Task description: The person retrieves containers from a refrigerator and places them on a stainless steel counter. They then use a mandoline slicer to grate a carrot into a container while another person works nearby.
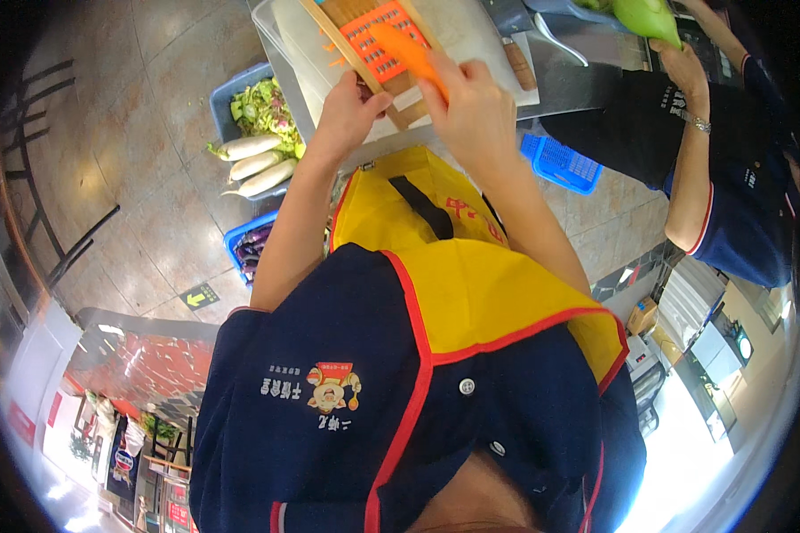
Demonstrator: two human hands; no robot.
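Observation:
My left hand [355, 110] grips the near end of a wooden-framed grater [342, 50] with an orange toothed insert [381, 38]. My right hand [473, 110] is closed around a peeled carrot [403, 50], which lies slanted across the orange insert; its lower end is hidden in my fingers. A few orange shreds [335, 56] show beside the frame's left rail. The grater rests over a white cutting board [453, 33] on a metal table. To the right of my right hand, a cleaver with a wooden handle [520, 65] lies on the board.
A white spoon [559, 40] lies right of the board. At right, a co-worker's hand [685, 70] holds a green gourd-like vegetable [647, 18]. Floor containers include a grey-blue bin [221, 100] with daikon radishes [257, 165], a blue crate [232, 241] of eggplants and a blue basket [563, 163].

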